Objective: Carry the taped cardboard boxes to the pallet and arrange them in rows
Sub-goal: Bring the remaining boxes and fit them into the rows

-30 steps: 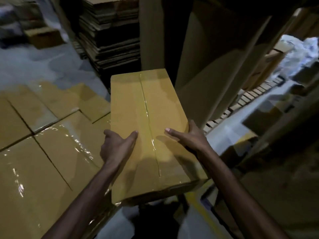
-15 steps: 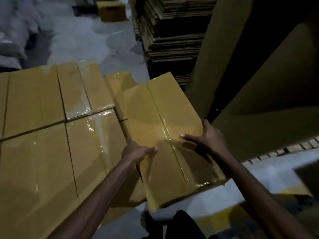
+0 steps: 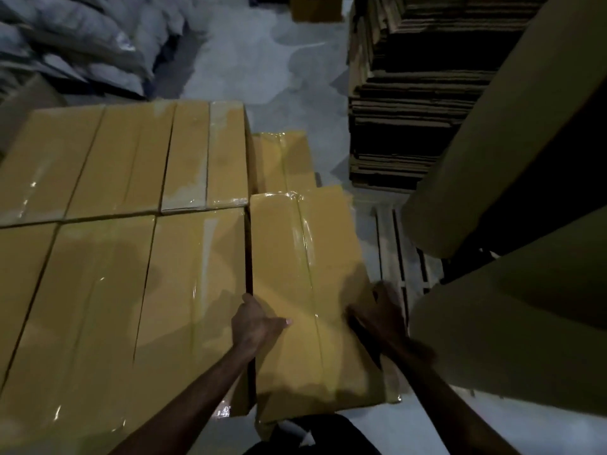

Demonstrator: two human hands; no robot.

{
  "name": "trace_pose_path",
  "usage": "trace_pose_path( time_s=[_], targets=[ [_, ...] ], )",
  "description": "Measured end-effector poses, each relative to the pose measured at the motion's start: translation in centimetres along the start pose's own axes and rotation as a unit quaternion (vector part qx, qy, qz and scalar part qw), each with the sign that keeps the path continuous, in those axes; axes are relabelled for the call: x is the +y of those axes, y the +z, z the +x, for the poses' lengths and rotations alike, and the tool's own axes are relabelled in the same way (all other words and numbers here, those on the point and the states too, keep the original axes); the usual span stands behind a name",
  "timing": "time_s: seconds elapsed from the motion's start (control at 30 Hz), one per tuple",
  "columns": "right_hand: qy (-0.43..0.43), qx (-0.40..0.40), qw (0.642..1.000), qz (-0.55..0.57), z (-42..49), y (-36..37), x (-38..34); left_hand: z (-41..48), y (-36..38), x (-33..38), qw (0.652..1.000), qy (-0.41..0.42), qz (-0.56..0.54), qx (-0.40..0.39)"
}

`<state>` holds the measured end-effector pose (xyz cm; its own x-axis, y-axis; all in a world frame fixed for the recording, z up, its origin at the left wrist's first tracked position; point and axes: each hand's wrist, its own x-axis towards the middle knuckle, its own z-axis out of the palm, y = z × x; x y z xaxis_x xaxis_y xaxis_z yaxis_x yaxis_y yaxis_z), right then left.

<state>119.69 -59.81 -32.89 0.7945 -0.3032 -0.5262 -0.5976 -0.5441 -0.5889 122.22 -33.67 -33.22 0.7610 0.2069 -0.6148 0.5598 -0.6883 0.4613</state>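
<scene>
Swung square since half a second ago, the carried box (image 3: 305,290) now lies flush beside the stacked boxes (image 3: 131,274) at 9 o'clock, closing the near row's right end. Left hand (image 3: 256,326), 7 o'clock, grips its left edge, thumb on top and fingers down in the seam; right hand (image 3: 381,313), 5 o'clock, is on the right edge, too blurred to tell gripping from pushing. Pallet (image 3: 392,244) slats show at 3 o'clock; placement looks nearly done, once the left fingers clear that seam.
</scene>
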Motion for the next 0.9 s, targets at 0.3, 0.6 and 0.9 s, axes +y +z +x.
trace_pose_path(
  time_s=[0.3,0.6,0.9],
  targets=[
    [0.012,-0.135,0.991,0.023,3.4,3.0,4.9,1.1,3.5,-4.5,0.997,-0.039,0.051,0.045],
    [0.008,-0.164,0.986,0.024,3.8,4.0,4.4,2.4,3.7,-4.2,0.995,-0.050,0.058,0.057],
    [0.019,-0.195,0.980,0.017,5.7,4.7,4.1,3.7,4.2,-4.2,0.986,-0.016,0.157,0.045]
  ],
)
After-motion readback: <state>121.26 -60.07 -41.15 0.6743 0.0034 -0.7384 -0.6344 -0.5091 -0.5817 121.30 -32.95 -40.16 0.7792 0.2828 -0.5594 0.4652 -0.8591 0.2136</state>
